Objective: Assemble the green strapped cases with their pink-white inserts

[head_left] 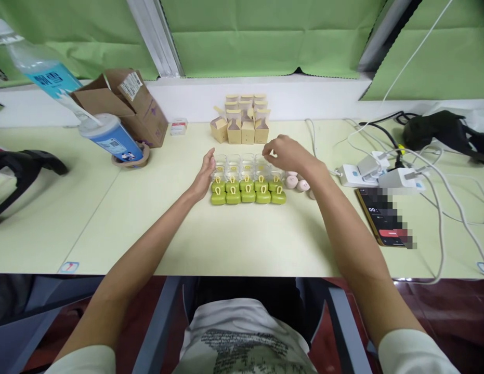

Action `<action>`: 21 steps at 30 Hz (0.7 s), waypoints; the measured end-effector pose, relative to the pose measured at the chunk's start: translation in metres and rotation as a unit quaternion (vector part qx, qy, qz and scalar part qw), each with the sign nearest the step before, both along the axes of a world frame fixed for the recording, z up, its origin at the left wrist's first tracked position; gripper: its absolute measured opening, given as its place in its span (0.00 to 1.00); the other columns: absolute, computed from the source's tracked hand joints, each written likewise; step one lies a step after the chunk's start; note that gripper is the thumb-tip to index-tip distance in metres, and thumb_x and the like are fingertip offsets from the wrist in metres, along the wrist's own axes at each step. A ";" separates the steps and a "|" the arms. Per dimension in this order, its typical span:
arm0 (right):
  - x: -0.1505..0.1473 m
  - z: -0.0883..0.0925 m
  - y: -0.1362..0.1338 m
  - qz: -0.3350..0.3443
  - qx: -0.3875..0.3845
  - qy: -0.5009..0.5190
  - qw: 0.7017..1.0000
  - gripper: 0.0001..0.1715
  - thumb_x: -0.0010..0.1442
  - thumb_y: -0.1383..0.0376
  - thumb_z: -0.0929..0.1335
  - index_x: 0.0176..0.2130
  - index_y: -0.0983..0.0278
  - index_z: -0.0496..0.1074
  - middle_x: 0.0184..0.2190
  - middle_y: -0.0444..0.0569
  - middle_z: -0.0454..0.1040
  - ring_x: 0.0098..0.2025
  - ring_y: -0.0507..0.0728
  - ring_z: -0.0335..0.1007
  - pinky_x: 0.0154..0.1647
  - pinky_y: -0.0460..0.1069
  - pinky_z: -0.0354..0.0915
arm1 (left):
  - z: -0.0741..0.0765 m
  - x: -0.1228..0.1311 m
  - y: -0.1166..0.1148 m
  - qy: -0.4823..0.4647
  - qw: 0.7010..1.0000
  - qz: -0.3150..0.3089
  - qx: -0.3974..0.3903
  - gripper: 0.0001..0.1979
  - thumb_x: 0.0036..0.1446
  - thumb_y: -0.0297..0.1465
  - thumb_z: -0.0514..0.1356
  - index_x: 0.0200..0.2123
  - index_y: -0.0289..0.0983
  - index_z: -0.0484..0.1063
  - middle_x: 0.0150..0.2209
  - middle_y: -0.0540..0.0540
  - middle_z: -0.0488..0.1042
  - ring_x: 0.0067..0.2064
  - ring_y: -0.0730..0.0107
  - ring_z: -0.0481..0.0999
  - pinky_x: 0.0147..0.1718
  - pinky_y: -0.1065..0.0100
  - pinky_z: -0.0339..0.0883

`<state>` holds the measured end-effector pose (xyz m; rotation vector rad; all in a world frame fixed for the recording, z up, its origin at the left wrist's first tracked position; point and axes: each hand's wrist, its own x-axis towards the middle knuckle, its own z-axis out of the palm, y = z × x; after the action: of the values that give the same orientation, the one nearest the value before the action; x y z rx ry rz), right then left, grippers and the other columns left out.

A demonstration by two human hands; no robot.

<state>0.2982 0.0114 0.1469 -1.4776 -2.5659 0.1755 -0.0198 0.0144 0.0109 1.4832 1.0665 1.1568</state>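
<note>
On the desk, two rows of small glossy green cases [248, 196] with yellow loops on top stand in a block. Behind them sit rows of clear plastic containers [247, 161] with yellowish marks inside. My left hand [203, 177] is at the left end of these rows, its fingers stretched out and nothing in it. Over the right end of the clear containers, my right hand [286, 151] has its fingers bent together in a pinch; whatever is between them is hidden. Several round pink pieces [291, 181] lie below my right wrist, partly covered by the forearm.
Small open cardboard boxes [247, 132] stand grouped near the wall. At the left are a brown carton [144, 111], a blue-labelled tub [113, 140] and a tilted bottle [47, 67]. At the right are a power strip [354, 176], tangled white cables and a phone [382, 218].
</note>
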 end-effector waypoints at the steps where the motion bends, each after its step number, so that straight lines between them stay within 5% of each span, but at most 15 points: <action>1: -0.005 -0.002 -0.001 0.003 -0.017 -0.013 1.000 0.21 0.72 0.71 0.65 0.57 0.67 0.84 0.50 0.61 0.86 0.60 0.70 0.76 0.54 0.58 0.70 | 0.002 0.001 -0.001 -0.006 1.000 0.002 0.000 0.42 0.69 0.67 0.54 0.76 0.53 0.55 0.84 0.42 0.48 0.86 0.50 0.43 0.81 0.42 0.50; 5: -0.018 -0.011 -0.002 0.003 -0.054 -0.039 0.998 0.27 0.71 0.74 0.64 0.63 0.65 0.80 0.50 0.59 0.86 0.57 0.68 0.77 0.50 0.55 0.69 | 0.007 0.005 -0.005 -0.033 0.999 0.003 -0.010 0.45 0.66 0.69 0.55 0.76 0.52 0.55 0.83 0.42 0.48 0.86 0.51 0.41 0.81 0.43 0.50; 11: -0.040 -0.019 -0.006 -0.008 0.023 -0.030 0.999 0.31 0.69 0.77 0.60 0.64 0.71 0.78 0.58 0.68 0.81 0.61 0.73 0.71 0.54 0.60 0.67 | 0.009 0.007 -0.009 -0.049 0.999 0.006 -0.022 0.42 0.68 0.67 0.54 0.75 0.52 0.56 0.82 0.44 0.51 0.86 0.51 0.39 0.82 0.45 0.47; 17: -0.058 -0.033 -0.008 0.021 0.032 -0.051 0.998 0.39 0.62 0.82 0.61 0.69 0.74 0.72 0.49 0.66 0.85 0.58 0.75 0.70 0.52 0.60 0.66 | 0.012 0.011 -0.012 -0.069 0.997 -0.005 -0.027 0.43 0.68 0.66 0.55 0.75 0.50 0.54 0.82 0.43 0.51 0.86 0.51 0.39 0.82 0.46 0.50; 21: -0.058 -0.031 -0.007 0.026 0.053 -0.011 0.998 0.42 0.62 0.82 0.60 0.73 0.75 0.66 0.57 0.65 0.83 0.58 0.75 0.68 0.55 0.61 0.65 | 0.013 0.009 -0.012 -0.047 0.998 -0.014 -0.032 0.40 0.70 0.65 0.53 0.76 0.53 0.52 0.83 0.45 0.48 0.86 0.54 0.39 0.82 0.47 0.48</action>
<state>0.2402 0.0042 0.1161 -1.3847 -2.5891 0.0306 -0.0104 0.0020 0.0237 1.3758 1.0068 1.1510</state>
